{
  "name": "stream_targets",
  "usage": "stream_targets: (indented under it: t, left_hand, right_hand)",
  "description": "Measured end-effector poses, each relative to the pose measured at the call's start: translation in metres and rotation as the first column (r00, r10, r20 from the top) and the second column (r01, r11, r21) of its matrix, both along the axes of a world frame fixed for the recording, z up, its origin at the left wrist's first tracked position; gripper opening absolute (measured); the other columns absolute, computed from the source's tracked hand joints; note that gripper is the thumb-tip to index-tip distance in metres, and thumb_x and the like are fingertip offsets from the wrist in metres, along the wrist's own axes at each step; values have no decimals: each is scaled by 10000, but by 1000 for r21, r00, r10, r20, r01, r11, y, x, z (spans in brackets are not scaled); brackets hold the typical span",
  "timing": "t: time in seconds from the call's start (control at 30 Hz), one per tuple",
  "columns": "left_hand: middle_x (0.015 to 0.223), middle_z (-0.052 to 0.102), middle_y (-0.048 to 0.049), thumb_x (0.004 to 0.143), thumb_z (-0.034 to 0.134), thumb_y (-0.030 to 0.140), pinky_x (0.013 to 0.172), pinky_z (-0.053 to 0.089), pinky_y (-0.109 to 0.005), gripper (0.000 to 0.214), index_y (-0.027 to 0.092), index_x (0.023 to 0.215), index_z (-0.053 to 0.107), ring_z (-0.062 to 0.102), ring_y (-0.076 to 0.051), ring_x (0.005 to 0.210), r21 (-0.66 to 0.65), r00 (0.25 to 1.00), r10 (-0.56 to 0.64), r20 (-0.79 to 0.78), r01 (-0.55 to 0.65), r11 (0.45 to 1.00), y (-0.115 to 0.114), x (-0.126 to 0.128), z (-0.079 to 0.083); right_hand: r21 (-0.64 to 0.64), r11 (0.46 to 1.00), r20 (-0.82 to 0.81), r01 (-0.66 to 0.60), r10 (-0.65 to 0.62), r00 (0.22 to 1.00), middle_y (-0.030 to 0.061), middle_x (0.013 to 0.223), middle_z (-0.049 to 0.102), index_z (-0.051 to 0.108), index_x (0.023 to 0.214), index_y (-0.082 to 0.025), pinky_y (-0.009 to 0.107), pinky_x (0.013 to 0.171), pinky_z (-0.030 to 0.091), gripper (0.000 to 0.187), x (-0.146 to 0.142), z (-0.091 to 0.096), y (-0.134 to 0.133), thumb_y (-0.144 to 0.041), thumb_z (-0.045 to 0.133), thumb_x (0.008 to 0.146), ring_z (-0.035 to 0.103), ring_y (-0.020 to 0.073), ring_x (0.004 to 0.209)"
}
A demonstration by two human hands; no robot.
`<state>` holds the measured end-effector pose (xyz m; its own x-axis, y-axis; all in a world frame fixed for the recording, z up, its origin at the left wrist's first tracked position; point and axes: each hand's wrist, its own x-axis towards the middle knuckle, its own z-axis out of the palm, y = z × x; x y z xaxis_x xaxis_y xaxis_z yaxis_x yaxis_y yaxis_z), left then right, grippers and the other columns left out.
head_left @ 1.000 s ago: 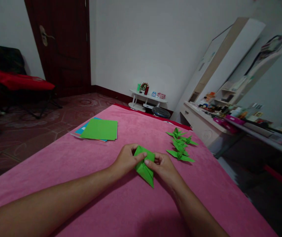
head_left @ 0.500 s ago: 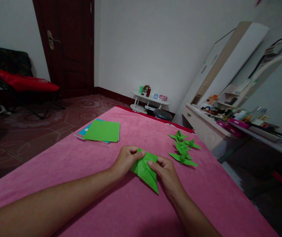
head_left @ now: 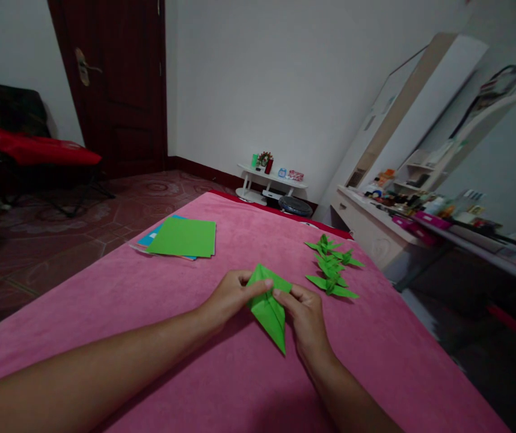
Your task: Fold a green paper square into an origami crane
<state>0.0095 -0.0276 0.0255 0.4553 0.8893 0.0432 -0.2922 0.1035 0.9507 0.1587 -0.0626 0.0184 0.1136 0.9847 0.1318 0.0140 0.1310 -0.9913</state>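
So, L hand (head_left: 230,294) & R hand (head_left: 307,310) pinched part-folded green paper (head_left: 267,313); folded figs. (head_left: 329,263) looked done, flat sheets (head_left: 183,237) unstarted.

Open pink cloth (head_left: 260,231) runs between the paper stack (head_left: 184,237) on the left and the paper figures (head_left: 330,267) on the right, wide enough for a hand to pass to the far edge. Nearer, the left hand (head_left: 231,296), right hand (head_left: 307,313) and folded paper (head_left: 270,313) between them block the middle. A dresser (head_left: 373,231) stands beyond the cloth's right edge.
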Motion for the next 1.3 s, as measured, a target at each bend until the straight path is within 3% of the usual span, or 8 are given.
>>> stream_targets:
  t: [0.1, 0.4, 0.57, 0.73, 0.93, 1.13, 1.3]
  left_hand:
    - [699, 661, -54, 584, 781, 351, 572, 416, -232, 308, 103, 740, 687, 568, -128, 583, -8, 998, 19, -58, -19, 1000, -2, 0, -1]
    - [784, 696, -94, 668, 729, 324, 643, 449, -267, 256, 109, 805, 699, 614, -163, 655, -69, 998, -43, 42, 46, 997, -4, -3, -5]
    - [699, 677, -64, 647, 741, 310, 586, 441, -245, 226, 110, 738, 686, 583, -132, 576, -47, 997, 76, 27, -75, 996, -3, -3, -3]
    - [646, 651, -45, 625, 749, 322, 536, 421, -237, 237, 112, 704, 671, 556, -124, 532, -38, 989, 145, -1, -145, 989, -3, -3, -4]
    - [647, 648, -52, 634, 743, 324, 539, 401, -236, 243, 105, 712, 675, 554, -125, 540, -23, 994, 106, -14, -107, 994, -1, -4, -4]
    - [638, 644, -57, 727, 664, 372, 563, 387, -235, 280, 99, 671, 674, 532, -110, 548, -36, 997, 8, 76, -5, 999, -1, -6, -4]
    - [663, 650, -59, 703, 684, 326, 585, 394, -248, 232, 94, 700, 676, 540, -121, 569, -27, 996, -7, 91, 10, 1000, -1, -6, -5]
  right_hand:
    - [22, 1000, 7, 19, -19, 1000, -25, 546, 559, 630, 592, -153, 233, 524, 394, 165, -1, 1, -1, -274, 652, 702, 486, 118, 520]
    - [-24, 997, -113, -74, 71, 991, -2, 594, 599, 664, 667, -147, 258, 586, 421, 198, -5, 2, -2, -338, 660, 722, 531, 139, 568]
    - [23, 998, -48, -57, 58, 997, -5, 573, 554, 607, 622, -145, 235, 541, 380, 323, -7, 0, -1, -422, 589, 788, 480, 123, 552]
    - [-20, 995, -50, -99, 98, 994, -21, 569, 548, 603, 634, -152, 232, 547, 386, 257, -8, 0, -2, -383, 666, 729, 478, 117, 538]
    - [-65, 982, -142, -177, 166, 976, 19, 669, 643, 679, 744, -157, 281, 661, 439, 200, -10, 3, -3, -356, 668, 734, 553, 150, 604]
    - [-95, 986, -295, -139, 105, 950, 7, 627, 650, 682, 674, -168, 256, 617, 433, 149, -11, 7, -5, -309, 686, 723, 549, 135, 558]
    - [-106, 984, -356, -146, 99, 929, 15, 618, 660, 692, 670, -161, 240, 613, 435, 141, -11, 9, -6, -297, 711, 698, 568, 138, 581]
